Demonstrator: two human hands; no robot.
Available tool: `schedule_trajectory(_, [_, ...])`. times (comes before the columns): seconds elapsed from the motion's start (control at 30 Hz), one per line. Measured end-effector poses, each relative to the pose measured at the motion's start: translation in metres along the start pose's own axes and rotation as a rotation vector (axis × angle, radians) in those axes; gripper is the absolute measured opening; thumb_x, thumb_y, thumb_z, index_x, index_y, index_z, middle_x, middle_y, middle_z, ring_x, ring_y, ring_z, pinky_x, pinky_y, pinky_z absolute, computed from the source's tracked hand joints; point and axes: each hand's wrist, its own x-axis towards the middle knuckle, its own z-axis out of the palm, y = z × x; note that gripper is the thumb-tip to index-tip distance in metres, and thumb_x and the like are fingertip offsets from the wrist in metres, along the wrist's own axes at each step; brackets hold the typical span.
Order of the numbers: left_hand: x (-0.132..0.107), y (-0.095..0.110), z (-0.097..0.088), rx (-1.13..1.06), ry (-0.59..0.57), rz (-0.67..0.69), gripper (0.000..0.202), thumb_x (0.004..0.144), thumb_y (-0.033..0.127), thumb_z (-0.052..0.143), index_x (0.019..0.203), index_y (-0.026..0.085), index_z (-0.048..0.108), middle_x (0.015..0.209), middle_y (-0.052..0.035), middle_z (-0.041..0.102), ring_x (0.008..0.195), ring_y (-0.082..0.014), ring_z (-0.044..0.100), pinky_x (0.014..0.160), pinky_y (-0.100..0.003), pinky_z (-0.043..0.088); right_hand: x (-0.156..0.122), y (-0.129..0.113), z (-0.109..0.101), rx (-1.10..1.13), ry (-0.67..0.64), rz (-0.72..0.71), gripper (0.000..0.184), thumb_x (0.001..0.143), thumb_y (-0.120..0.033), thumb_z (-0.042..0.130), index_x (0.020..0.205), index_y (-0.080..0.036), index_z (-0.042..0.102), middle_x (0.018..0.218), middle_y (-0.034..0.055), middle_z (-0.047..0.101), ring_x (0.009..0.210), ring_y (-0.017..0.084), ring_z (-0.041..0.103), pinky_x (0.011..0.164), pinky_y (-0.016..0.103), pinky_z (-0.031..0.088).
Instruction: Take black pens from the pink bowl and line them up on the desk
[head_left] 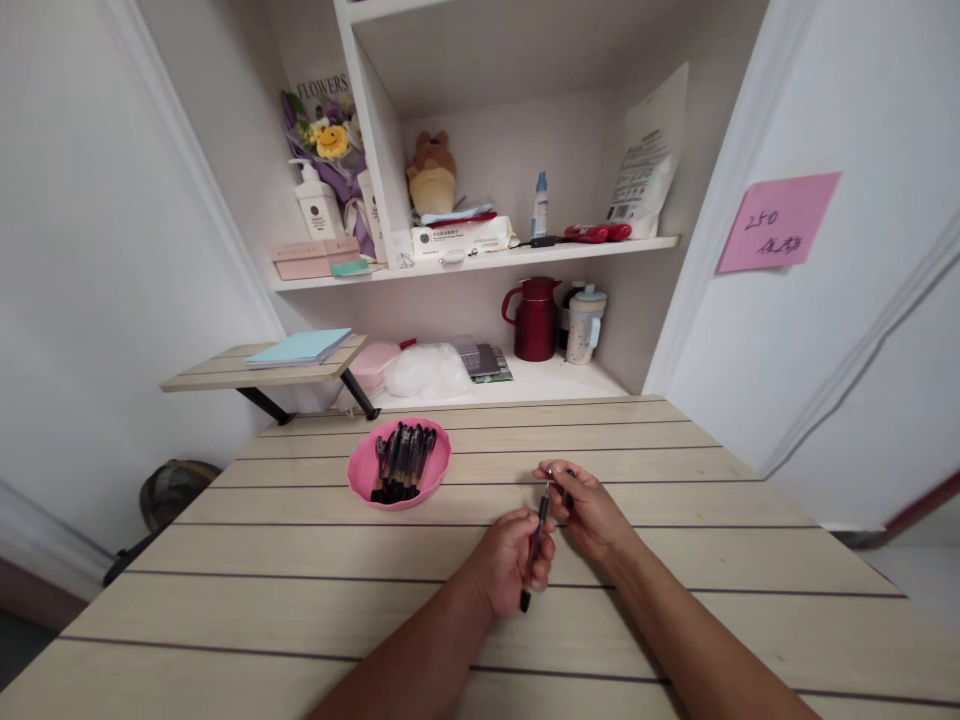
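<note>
My left hand (517, 555) is closed round a black pen (535, 548). The pen tilts, with its tip up and away from me and its dark end low near my palm. My right hand (589, 510) is closed at the pen's upper end, thumb and fingers pinched by the tip. A small black piece that looks like a pen cap (569, 483) shows between its fingers. Something tiny and shiny sits at the fingertips, too small to name. To the left, a pink bowl (360, 482) with a wavy rim holds several black pens (405, 460).
Wood-look boards with dark lines form the table (375, 600). A small raised shelf (217, 370) at the back left bears light-blue paper (300, 347). Behind stands a white cabinet with a red jug (535, 320), a pale cup (585, 328) and a plastic bag (427, 371).
</note>
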Motion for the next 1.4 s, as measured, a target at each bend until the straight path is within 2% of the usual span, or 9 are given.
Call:
schedule_trajectory(0.13, [0.000,-0.001,0.001,0.017,0.029,0.037,0.022,0.073,0.036,0.054,0.083,0.016,0.051,0.058,0.0024,0.052,0.040,-0.0064,0.043,0.039,-0.019,0.024,0.007,-0.002,-0.008,-0.045,0.045,-0.066,0.024,0.064,-0.037,0.069,0.076,-0.018,0.059,0.082,0.0050,0.064,0.044,0.003,0.038,0.036,0.016,0.027])
schedule_trajectory(0.23, [0.000,-0.001,0.001,-0.023,0.039,0.055,0.021,0.072,0.034,0.056,0.083,0.016,0.051,0.062,0.0022,0.053,0.044,-0.0068,0.046,0.042,-0.019,0.027,0.023,-0.007,-0.023,-0.344,0.203,-0.131,0.027,0.068,-0.043,0.062,0.078,-0.019,0.056,0.081,0.0055,0.064,0.045,0.005,0.041,0.037,0.019,0.031])
schedule_trajectory(0.33, [0.001,-0.001,0.002,-0.060,0.034,0.045,0.020,0.072,0.033,0.057,0.082,0.016,0.051,0.063,0.0022,0.054,0.045,-0.0066,0.047,0.043,-0.019,0.028,0.044,-0.022,-0.048,-0.653,0.359,-0.159,0.029,0.069,-0.045,0.057,0.077,-0.017,0.055,0.070,0.0047,0.063,0.045,0.008,0.044,0.037,0.021,0.034])
schedule_trajectory(0.5, [0.002,0.000,0.003,-0.050,0.045,0.046,0.017,0.075,0.031,0.055,0.082,0.016,0.051,0.063,0.0018,0.053,0.045,-0.0073,0.046,0.042,-0.021,0.029,0.073,-0.066,-0.106,-1.022,0.517,-0.172,0.023,0.066,-0.040,0.059,0.066,-0.017,0.058,0.057,0.0034,0.058,0.053,0.015,0.053,0.047,0.026,0.039])
schedule_trajectory(0.63, [0.002,-0.001,0.003,-0.071,0.063,0.035,0.017,0.076,0.031,0.054,0.082,0.015,0.052,0.064,0.0015,0.053,0.045,-0.0069,0.046,0.042,-0.021,0.030,0.085,-0.092,-0.144,-1.354,0.632,-0.154,0.019,0.068,-0.035,0.056,0.064,-0.018,0.062,0.070,0.0103,0.064,0.077,0.027,0.060,0.062,0.033,0.041])
schedule_trajectory(0.77, [0.003,-0.001,0.005,-0.090,0.076,0.055,0.017,0.075,0.031,0.056,0.081,0.015,0.053,0.062,0.0010,0.053,0.044,-0.0070,0.046,0.041,-0.020,0.029,0.101,-0.097,-0.165,-1.588,0.687,-0.124,0.025,0.074,-0.035,0.048,0.075,-0.017,0.066,0.087,0.0158,0.065,0.087,0.031,0.059,0.068,0.038,0.042])
schedule_trajectory(1.07, [0.008,-0.001,0.001,-0.133,0.106,-0.011,0.017,0.073,0.029,0.060,0.077,0.013,0.058,0.060,0.0005,0.055,0.042,-0.0064,0.047,0.042,-0.020,0.032,0.134,-0.100,-0.186,-1.801,0.681,-0.104,0.034,0.081,-0.038,0.041,0.091,-0.018,0.066,0.093,0.0140,0.065,0.088,0.027,0.061,0.067,0.034,0.044])
schedule_trajectory(1.3, [0.002,0.004,0.009,-0.148,0.140,-0.014,0.016,0.072,0.028,0.061,0.076,0.012,0.059,0.061,-0.0002,0.055,0.043,-0.0061,0.047,0.042,-0.019,0.033,0.132,-0.106,-0.197,-1.818,0.654,-0.108,0.039,0.081,-0.043,0.040,0.097,-0.018,0.064,0.093,0.0124,0.067,0.087,0.025,0.061,0.064,0.029,0.043])
schedule_trajectory(1.4, [0.003,0.003,0.008,-0.127,0.118,0.022,0.018,0.071,0.029,0.061,0.076,0.012,0.059,0.061,-0.0009,0.055,0.044,-0.0069,0.047,0.041,-0.019,0.032,0.127,-0.112,-0.203,-1.812,0.668,-0.109,0.039,0.082,-0.035,0.038,0.107,-0.013,0.059,0.096,0.0132,0.066,0.086,0.022,0.061,0.063,0.026,0.043])
